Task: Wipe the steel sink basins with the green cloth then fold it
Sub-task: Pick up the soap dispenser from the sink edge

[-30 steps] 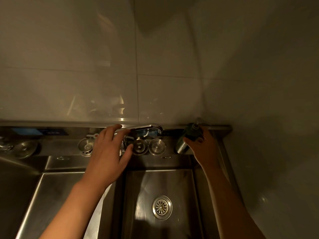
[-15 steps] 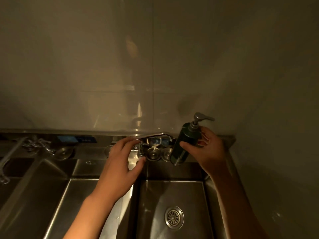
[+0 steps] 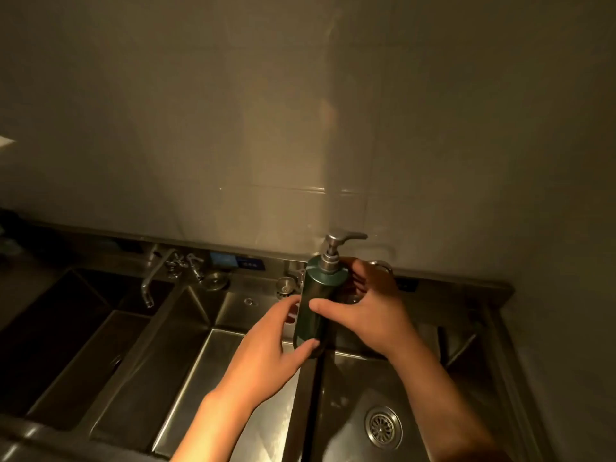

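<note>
Background: a dim kitchen corner with a pale tiled wall (image 3: pixel 200 128), and below it a long steel sink (image 3: pixel 310 395) that fills the lower part of the view.
Basins: three are in view, the left basin (image 3: pixel 60 345), the middle basin (image 3: pixel 206 378) and the right basin (image 3: pixel 350 378), which has a round drain strainer (image 3: pixel 383 426). A tap (image 3: pixel 153 278) hangs over the left one.
Green cloth: it is not in view, so where it lies cannot be told.
Pump bottle: a dark green pump bottle (image 3: pixel 313 305) is held in the air above the divider between the middle and right basins, a little tilted, with its pump head (image 3: pixel 343 238) pointing to the right.
Right hand: the right hand (image 3: pixel 373 315) grips the upper body of the bottle, thumb across the front and fingers curled behind it.
Left hand: the left hand (image 3: pixel 266 348) holds the lower part, fingers on the far side and thumb under the base.
Step in hand: it seems the bottle is being handled to get soap or to clear it away before the wiping; no basin looks wiped yet.
How to do it well: one hand should keep the bottle firm while the other frees itself, because wet steel below gives a slippery landing. If soap is wanted, the nozzle should point into a basin and not at the wall. The bottle should go down upright on the back ledge, apart from the basins, so that the cloth can pass freely.
</note>
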Demonstrator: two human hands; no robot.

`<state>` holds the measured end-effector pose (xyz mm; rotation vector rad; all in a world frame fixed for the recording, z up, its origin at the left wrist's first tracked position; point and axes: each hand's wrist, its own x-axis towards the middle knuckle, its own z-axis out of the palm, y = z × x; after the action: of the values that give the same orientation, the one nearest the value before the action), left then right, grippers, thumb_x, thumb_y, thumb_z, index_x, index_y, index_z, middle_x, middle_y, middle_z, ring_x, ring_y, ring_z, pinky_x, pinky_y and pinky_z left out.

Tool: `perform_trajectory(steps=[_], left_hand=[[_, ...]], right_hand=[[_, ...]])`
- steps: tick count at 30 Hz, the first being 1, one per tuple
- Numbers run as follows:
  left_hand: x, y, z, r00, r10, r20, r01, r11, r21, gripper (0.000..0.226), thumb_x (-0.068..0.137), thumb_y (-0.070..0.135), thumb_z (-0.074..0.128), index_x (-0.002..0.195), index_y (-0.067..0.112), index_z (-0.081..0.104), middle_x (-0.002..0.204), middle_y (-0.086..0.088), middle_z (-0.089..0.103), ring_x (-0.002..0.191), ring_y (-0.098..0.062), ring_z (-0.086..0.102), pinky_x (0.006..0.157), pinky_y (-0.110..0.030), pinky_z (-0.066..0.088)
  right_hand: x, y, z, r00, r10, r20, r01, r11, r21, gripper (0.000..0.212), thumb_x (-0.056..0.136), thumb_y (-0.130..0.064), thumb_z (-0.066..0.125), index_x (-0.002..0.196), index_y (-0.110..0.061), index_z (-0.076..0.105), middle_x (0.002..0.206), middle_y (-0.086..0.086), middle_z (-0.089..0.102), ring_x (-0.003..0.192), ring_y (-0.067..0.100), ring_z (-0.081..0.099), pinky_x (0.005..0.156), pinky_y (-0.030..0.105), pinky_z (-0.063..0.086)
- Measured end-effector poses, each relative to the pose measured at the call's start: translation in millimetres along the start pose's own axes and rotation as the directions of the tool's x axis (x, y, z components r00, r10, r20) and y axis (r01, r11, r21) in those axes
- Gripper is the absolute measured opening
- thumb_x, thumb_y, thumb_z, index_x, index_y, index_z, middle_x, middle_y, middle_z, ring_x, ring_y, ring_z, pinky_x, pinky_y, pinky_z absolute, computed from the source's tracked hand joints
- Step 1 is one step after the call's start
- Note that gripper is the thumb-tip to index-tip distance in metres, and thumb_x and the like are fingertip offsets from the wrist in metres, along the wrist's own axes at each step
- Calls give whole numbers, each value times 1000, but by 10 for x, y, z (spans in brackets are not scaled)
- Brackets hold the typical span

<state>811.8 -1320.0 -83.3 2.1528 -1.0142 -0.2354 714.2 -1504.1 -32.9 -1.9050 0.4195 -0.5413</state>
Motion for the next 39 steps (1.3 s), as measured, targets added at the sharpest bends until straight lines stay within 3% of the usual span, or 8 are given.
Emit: perform_trajectory(steps=[3, 6, 14, 21, 28, 33, 37, 39], left_hand=[[-238, -83, -209, 1000, -2, -26, 3, 1000, 26, 70, 83, 62, 66, 142, 63, 30, 133, 41, 48, 123, 17, 47, 93, -14, 45], [-487, -161, -399, 999, -9, -52, 10, 1000, 27, 60, 88, 56, 66, 140, 58, 37, 127, 38, 53, 119, 14, 51, 95, -17, 50], [-1379, -464, -945, 993, -22, -116, 26, 999, 29, 50, 88, 51, 71, 131, 55, 47, 116, 37, 56, 114, 13, 54, 91, -15, 49], [-2447, -874, -1627, 960, -147, -238, 168, 983, 68, 51, 85, 57, 70, 123, 71, 39, 114, 46, 52, 115, 20, 48, 86, -6, 41], [-3425, -1356, -2305, 870, -323, -372, 343, 939, -13, 47, 85, 52, 71, 128, 56, 53, 120, 42, 55, 117, 19, 49, 95, -15, 44], [-3868, -1573, -2716, 803, -373, -465, 411, 911, -21, 49, 87, 38, 74, 134, 41, 59, 129, 26, 59, 120, 6, 53, 104, -31, 50], [-4064, -1738, -2986, 744, -397, -538, 426, 902, -77, 50, 86, 48, 70, 134, 45, 57, 123, 34, 55, 114, 17, 50, 93, -18, 46], [-4097, -1825, -3094, 720, -412, -558, 430, 897, -108, 49, 86, 48, 71, 132, 46, 56, 122, 33, 56, 115, 13, 52, 95, -20, 48]], right_hand=[[-80, -216, 164, 998, -19, 56, 20, 1000, -17, 61, 55, -59, 88, 109, -63, 58, 111, -33, 66, 104, -11, 62, 92, 26, 54], [-222, -409, 341, 990, -99, 96, 102, 994, -32, 55, 63, -49, 88, 113, -47, 64, 110, -26, 71, 103, -4, 66, 91, 26, 57], [-853, -1034, 1018, 966, -220, 135, 229, 972, -57, 58, 68, -43, 89, 121, -41, 65, 115, -25, 70, 109, -3, 65, 91, 16, 52], [-1320, -1514, 1989, 932, -253, 259, 262, 965, 0, 60, 64, -49, 91, 118, -42, 66, 116, -23, 70, 111, 0, 66, 95, 37, 56], [-1689, -2030, 3035, 855, -345, 388, 330, 938, 107, 60, 64, -50, 90, 118, -44, 65, 115, -27, 69, 109, -7, 64, 82, 15, 55], [-1811, -2359, 3639, 814, -381, 439, 339, 925, 174, 65, 64, -49, 90, 123, -42, 62, 118, -24, 68, 115, -2, 62, 97, 35, 56], [-1790, -2609, 4048, 782, -413, 467, 346, 910, 226, 57, 71, -54, 86, 122, -43, 64, 121, -24, 67, 122, 3, 59, 102, 30, 52], [-1745, -2696, 4240, 765, -411, 495, 320, 910, 263, 56, 73, -53, 85, 124, -41, 63, 123, -21, 68, 123, 4, 59, 105, 39, 50]])
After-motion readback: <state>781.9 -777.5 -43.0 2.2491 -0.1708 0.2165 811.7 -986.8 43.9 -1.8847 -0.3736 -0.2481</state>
